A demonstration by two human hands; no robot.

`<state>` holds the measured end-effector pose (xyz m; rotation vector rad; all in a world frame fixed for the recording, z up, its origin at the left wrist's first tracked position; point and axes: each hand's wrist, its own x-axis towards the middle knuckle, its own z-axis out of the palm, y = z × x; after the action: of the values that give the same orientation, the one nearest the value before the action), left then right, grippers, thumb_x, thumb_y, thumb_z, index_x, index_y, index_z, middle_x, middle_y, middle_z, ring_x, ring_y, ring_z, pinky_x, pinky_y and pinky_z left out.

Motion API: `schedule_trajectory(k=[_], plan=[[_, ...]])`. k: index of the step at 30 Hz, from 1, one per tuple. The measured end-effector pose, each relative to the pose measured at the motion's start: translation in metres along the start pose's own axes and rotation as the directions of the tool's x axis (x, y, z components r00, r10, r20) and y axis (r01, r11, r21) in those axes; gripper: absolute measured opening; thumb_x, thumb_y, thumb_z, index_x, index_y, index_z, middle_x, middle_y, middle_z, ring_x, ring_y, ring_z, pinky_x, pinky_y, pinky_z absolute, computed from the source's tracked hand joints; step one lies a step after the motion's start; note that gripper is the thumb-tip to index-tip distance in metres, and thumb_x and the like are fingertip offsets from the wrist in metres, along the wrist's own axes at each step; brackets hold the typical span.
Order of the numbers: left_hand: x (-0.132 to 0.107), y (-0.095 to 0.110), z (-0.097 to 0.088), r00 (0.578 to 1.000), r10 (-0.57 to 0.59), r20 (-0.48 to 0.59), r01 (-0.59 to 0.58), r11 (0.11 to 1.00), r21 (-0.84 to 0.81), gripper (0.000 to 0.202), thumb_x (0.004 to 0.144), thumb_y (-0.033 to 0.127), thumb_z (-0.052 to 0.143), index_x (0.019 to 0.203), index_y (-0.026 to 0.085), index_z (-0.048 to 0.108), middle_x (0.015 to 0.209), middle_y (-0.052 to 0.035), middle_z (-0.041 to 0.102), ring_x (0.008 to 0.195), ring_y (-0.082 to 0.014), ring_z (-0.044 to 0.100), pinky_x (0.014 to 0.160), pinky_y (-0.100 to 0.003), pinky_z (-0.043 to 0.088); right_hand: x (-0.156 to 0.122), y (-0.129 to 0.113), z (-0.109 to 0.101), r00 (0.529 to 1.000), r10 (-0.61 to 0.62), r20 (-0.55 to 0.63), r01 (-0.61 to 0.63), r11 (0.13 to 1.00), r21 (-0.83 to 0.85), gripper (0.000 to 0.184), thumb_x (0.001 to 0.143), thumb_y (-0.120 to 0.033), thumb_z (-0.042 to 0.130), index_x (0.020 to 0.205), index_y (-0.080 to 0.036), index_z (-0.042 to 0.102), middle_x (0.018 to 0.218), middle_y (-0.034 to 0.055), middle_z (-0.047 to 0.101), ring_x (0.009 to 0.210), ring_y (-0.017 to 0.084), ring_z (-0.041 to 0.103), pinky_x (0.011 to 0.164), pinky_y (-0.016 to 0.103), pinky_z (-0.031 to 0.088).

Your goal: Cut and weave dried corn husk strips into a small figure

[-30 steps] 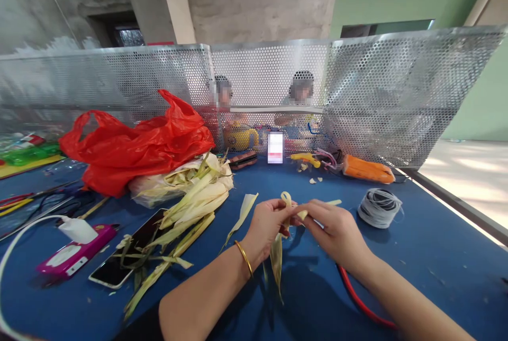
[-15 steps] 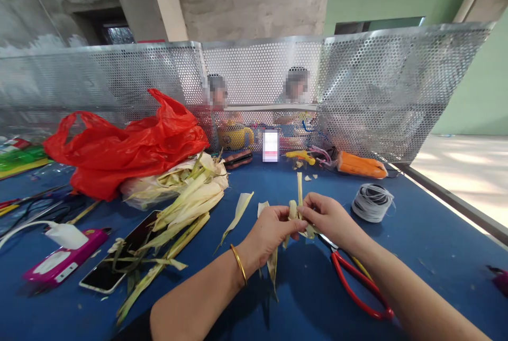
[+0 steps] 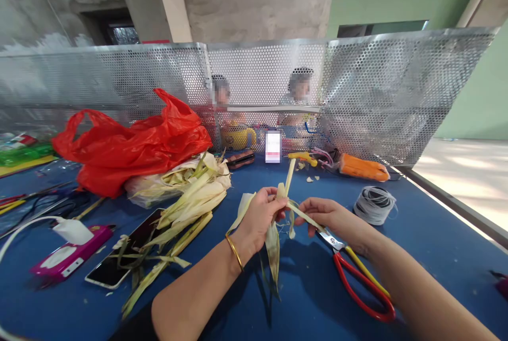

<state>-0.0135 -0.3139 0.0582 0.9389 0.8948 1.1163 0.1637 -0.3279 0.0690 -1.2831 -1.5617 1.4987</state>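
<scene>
My left hand (image 3: 265,213) pinches a bundle of pale corn husk strips (image 3: 272,251); one strip points up and darker ends hang below. With its fingers closed, my right hand (image 3: 326,214) holds a narrow husk strip (image 3: 304,215) that stretches across from the bundle. Scissors (image 3: 363,283) with one red and one yellow handle lie on the table under my right wrist; their tips are hidden by the hand and husk. A loose husk piece (image 3: 243,209) is just left of my left hand. To the right stands a spool of grey-white cord (image 3: 374,205).
A pile of corn husks (image 3: 198,187) lies left, beside a red plastic bag (image 3: 138,145) and a phone (image 3: 115,267). Nearby is a magenta power strip (image 3: 73,256). An orange packet (image 3: 363,167) sits by the perforated metal screen (image 3: 377,87); two people are behind it.
My hands have drawn apart, the right moving slightly away with a husk strip now stretched between them. The bundle has shifted left with my left hand, and more of the scissors shows.
</scene>
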Motion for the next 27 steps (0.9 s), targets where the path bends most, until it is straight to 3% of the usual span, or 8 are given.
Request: schedule_trajectory(k=[2, 7, 12, 15, 20, 24, 27], plan=[[0.000, 0.002, 0.000, 1.000, -0.009, -0.029, 0.008, 0.999, -0.034, 0.025, 0.069, 0.019, 0.071, 0.084, 0.016, 0.051, 0.064, 0.0004, 0.062, 0.047, -0.0052, 0.048, 0.047, -0.017, 0.035, 0.006, 0.008, 0.003, 0.999, -0.053, -0.003, 0.053, 0.998, 0.014, 0.028, 0.066, -0.034, 0.071, 0.087, -0.017, 0.063, 0.082, 0.0018, 0.070, 0.062, 0.011, 0.058, 0.058, 0.024, 0.042], [0.002, 0.001, -0.001, 0.999, -0.045, 0.011, 0.046, 0.986, -0.158, 0.021, 0.069, 0.017, 0.068, 0.080, 0.016, 0.050, 0.062, 0.0018, 0.060, 0.046, -0.0040, 0.046, 0.046, -0.016, 0.034, 0.015, 0.026, 0.022, 0.969, -0.198, -0.145, 0.199, 0.980, -0.002, 0.034, 0.062, -0.039, 0.078, 0.084, -0.016, 0.067, 0.077, -0.0005, 0.066, 0.068, 0.014, 0.057, 0.062, 0.025, 0.043], [0.005, 0.000, -0.003, 0.999, -0.042, -0.028, 0.038, 0.989, -0.144, 0.025, 0.067, 0.018, 0.069, 0.083, 0.018, 0.050, 0.062, 0.0027, 0.060, 0.045, -0.0041, 0.046, 0.045, -0.015, 0.032, 0.004, 0.017, 0.031, 0.994, -0.110, -0.010, 0.110, 0.976, 0.190, 0.033, 0.073, -0.046, 0.070, 0.080, -0.015, 0.062, 0.075, 0.0010, 0.066, 0.067, 0.014, 0.061, 0.068, 0.027, 0.045], [0.006, 0.002, -0.003, 0.995, -0.012, -0.094, 0.003, 0.996, -0.094, 0.024, 0.065, 0.018, 0.069, 0.082, 0.018, 0.051, 0.060, 0.0029, 0.059, 0.046, -0.0035, 0.045, 0.046, -0.014, 0.031, 0.000, 0.007, 0.025, 0.997, -0.054, -0.050, 0.063, 0.981, 0.181, 0.034, 0.070, -0.046, 0.071, 0.084, -0.017, 0.058, 0.067, -0.0009, 0.065, 0.057, 0.013, 0.060, 0.058, 0.025, 0.044], [0.006, 0.004, -0.004, 0.993, -0.005, -0.115, -0.001, 0.999, -0.049, 0.022, 0.064, 0.018, 0.067, 0.079, 0.017, 0.051, 0.058, 0.0040, 0.055, 0.045, -0.0029, 0.042, 0.044, -0.014, 0.026, -0.003, -0.006, 0.002, 0.967, -0.071, -0.243, 0.100, 0.989, 0.111, 0.054, 0.065, -0.038, 0.074, 0.113, -0.018, 0.060, 0.061, -0.0040, 0.062, 0.048, 0.010, 0.052, 0.052, 0.024, 0.043], [0.005, 0.001, -0.002, 0.999, -0.032, -0.038, 0.031, 0.999, -0.036, 0.021, 0.062, 0.018, 0.068, 0.073, 0.017, 0.049, 0.055, 0.0051, 0.051, 0.045, -0.0027, 0.040, 0.043, -0.015, 0.023, -0.005, -0.006, -0.013, 0.945, -0.100, -0.310, 0.166, 0.967, 0.195, 0.036, 0.067, -0.035, 0.073, 0.098, -0.017, 0.070, 0.067, -0.0010, 0.062, 0.052, 0.008, 0.051, 0.054, 0.023, 0.044], [0.005, -0.003, -0.002, 0.999, -0.049, 0.003, 0.049, 0.999, -0.020, 0.023, 0.061, 0.018, 0.068, 0.076, 0.018, 0.050, 0.055, 0.0052, 0.051, 0.044, -0.0030, 0.039, 0.042, -0.016, 0.021, -0.007, -0.006, -0.017, 0.954, -0.113, -0.276, 0.197, 0.935, 0.296, 0.027, 0.070, -0.030, 0.069, 0.093, -0.017, 0.071, 0.074, 0.0022, 0.066, 0.058, 0.011, 0.058, 0.061, 0.026, 0.050]])
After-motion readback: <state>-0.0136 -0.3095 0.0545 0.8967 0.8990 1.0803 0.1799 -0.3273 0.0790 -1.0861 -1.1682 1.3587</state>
